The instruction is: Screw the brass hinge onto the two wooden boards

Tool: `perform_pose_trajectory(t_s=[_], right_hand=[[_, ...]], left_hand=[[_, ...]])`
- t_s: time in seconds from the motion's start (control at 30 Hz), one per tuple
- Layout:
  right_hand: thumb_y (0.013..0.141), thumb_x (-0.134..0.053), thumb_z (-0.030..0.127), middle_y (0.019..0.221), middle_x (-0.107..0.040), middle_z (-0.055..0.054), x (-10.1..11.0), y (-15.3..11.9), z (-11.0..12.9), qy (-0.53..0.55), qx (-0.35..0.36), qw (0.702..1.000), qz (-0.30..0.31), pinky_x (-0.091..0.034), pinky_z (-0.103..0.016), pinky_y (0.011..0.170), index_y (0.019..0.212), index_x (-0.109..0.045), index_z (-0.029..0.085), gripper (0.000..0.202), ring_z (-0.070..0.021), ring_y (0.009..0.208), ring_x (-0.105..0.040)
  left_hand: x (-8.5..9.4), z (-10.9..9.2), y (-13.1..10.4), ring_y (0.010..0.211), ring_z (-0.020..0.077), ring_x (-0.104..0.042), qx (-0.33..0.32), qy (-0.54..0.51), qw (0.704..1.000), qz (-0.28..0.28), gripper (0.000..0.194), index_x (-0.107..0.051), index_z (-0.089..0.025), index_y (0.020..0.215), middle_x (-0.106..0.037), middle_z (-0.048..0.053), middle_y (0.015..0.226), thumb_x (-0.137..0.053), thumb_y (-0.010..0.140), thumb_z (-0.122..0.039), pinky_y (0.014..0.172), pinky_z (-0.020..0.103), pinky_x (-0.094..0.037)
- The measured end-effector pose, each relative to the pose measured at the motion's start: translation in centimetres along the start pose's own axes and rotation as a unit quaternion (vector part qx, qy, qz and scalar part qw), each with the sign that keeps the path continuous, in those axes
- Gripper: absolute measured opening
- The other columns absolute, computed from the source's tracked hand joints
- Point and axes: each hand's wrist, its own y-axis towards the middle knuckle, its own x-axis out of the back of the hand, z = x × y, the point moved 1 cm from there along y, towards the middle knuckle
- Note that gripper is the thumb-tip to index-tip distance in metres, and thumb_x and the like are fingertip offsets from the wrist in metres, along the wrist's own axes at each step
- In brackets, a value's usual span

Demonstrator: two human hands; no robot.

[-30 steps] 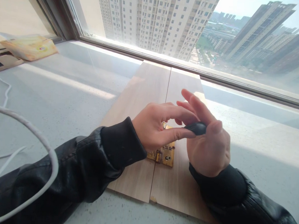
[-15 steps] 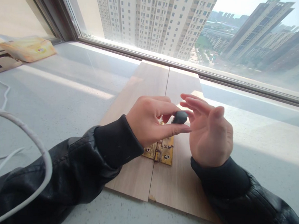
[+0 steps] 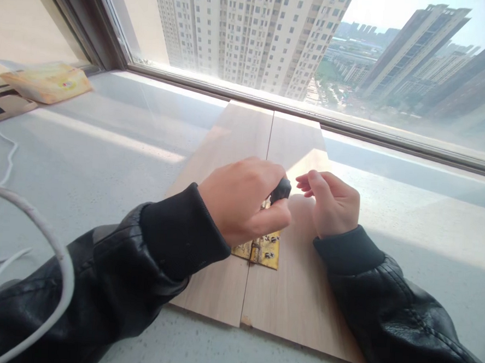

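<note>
Two pale wooden boards (image 3: pixel 289 294) lie side by side, with a narrow seam between them. A brass-coloured hinge (image 3: pixel 268 254) with screws spans the seam, its upper part hidden behind my left hand (image 3: pixel 243 203). That hand is closed around a dark tool handle (image 3: pixel 282 189) above the hinge; the rest of the tool is out of sight. To the right of the handle, my right hand (image 3: pixel 335 201) hovers over the right board with its fingers curled and slightly apart, holding nothing visible.
A white cable (image 3: pixel 38 221) loops across the left side, in front of my left sleeve. At the back left a yellow packet (image 3: pixel 47 82) rests on the speckled counter (image 3: pixel 116 157). A window frame (image 3: pixel 215 89) borders the far edge.
My left hand has turned and wrapped more fully round the dark handle, shifting slightly left. My right hand has drawn away from the handle, and its raised fingers have curled in.
</note>
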Motion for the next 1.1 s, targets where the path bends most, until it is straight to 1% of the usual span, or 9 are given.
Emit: perform_pose_trajectory(t_s=[0.13,0.23,0.33,0.43,0.6,0.73,0.9,1.0,1.1], right_hand=[[0.084,-0.06,0.035,0.064,-0.065,0.0,0.1,0.0,-0.1,-0.01,-0.001,1.0,-0.002,-0.045,-0.03,0.061,0.068,-0.07,0.02,0.024,-0.0146,0.062,-0.058],[0.084,-0.059,0.035,0.064,-0.065,0.0,0.2,0.1,-0.1,-0.017,-0.003,1.0,0.002,-0.044,-0.03,0.061,0.067,-0.07,0.02,0.024,-0.0143,0.062,-0.058],[0.084,-0.059,0.035,0.063,-0.064,0.001,0.3,0.1,0.0,-0.024,-0.003,1.0,0.01,-0.044,-0.029,0.061,0.067,-0.069,0.02,0.025,-0.0133,0.06,-0.057],[0.084,-0.059,0.037,0.061,-0.064,0.002,0.3,0.1,0.1,-0.025,-0.004,1.0,0.014,-0.044,-0.029,0.06,0.065,-0.068,0.02,0.027,-0.0129,0.059,-0.056],[0.082,-0.059,0.036,0.063,-0.066,0.0,0.2,0.1,0.2,-0.024,-0.02,0.999,0.014,-0.044,-0.029,0.058,0.064,-0.068,0.02,0.026,-0.014,0.06,-0.057],[0.081,-0.059,0.035,0.062,-0.066,0.0,0.2,0.1,0.3,-0.023,-0.029,0.999,0.017,-0.043,-0.029,0.057,0.063,-0.068,0.019,0.026,-0.0136,0.058,-0.057],[0.081,-0.059,0.035,0.06,-0.065,0.0,0.3,0.1,0.3,-0.026,-0.031,0.999,0.019,-0.043,-0.029,0.057,0.063,-0.068,0.019,0.025,-0.0134,0.057,-0.056],[0.081,-0.059,0.035,0.06,-0.064,0.0,0.4,0.1,0.3,-0.024,-0.027,0.999,0.022,-0.043,-0.029,0.057,0.063,-0.068,0.019,0.026,-0.0137,0.057,-0.056],[0.081,-0.058,0.035,0.06,-0.064,0.0,0.4,0.1,0.3,-0.021,-0.023,0.999,0.029,-0.044,-0.029,0.057,0.064,-0.068,0.019,0.026,-0.0136,0.057,-0.056]], left_hand=[[-0.1,0.1,-0.1,0.069,0.0165,-0.05,0.024,0.069,0.997,-0.038,0.014,-0.054,-0.016,0.078,-0.056,0.003,0.073,-0.046,0.075,-0.027,0.064,0.03,-0.041],[0.4,-0.3,0.0,0.06,0.017,-0.05,0.066,0.168,0.984,-0.003,0.024,-0.054,-0.017,0.081,-0.055,0.002,0.067,-0.045,0.081,-0.039,0.053,0.029,-0.031],[1.2,-0.9,0.4,0.059,0.02,-0.054,0.109,0.24,0.964,0.035,0.048,-0.058,-0.018,0.078,-0.056,0.004,0.063,-0.034,0.087,-0.059,0.05,0.028,-0.023],[1.7,-1.3,1.0,0.062,0.0227,-0.058,0.131,0.273,0.952,0.055,0.06,-0.062,-0.019,0.072,-0.057,0.006,0.06,-0.023,0.09,-0.061,0.05,0.028,-0.024],[2.2,-1.4,1.6,0.067,0.0236,-0.061,0.082,0.315,0.939,0.109,0.06,-0.064,-0.018,0.075,-0.058,0.007,0.061,-0.019,0.093,-0.054,0.052,0.027,-0.028],[3.0,-1.3,1.4,0.067,0.0209,-0.058,0.037,0.297,0.938,0.176,0.043,-0.059,-0.017,0.085,-0.062,0.006,0.075,-0.027,0.094,-0.043,0.054,0.028,-0.032],[3.1,-1.4,0.7,0.075,0.0195,-0.057,-0.023,0.263,0.952,0.157,0.019,-0.054,-0.016,0.09,-0.062,0.006,0.085,-0.041,0.087,-0.029,0.063,0.03,-0.039],[2.4,-2.0,0.5,0.075,0.0189,-0.058,-0.036,0.25,0.957,0.144,0.022,-0.055,-0.017,0.086,-0.062,0.005,0.083,-0.044,0.087,-0.036,0.061,0.028,-0.038],[1.7,-2.7,0.8,0.07,0.0188,-0.059,-0.006,0.26,0.957,0.129,0.041,-0.058,-0.018,0.086,-0.063,0.004,0.076,-0.039,0.089,-0.054,0.053,0.027,-0.031]])
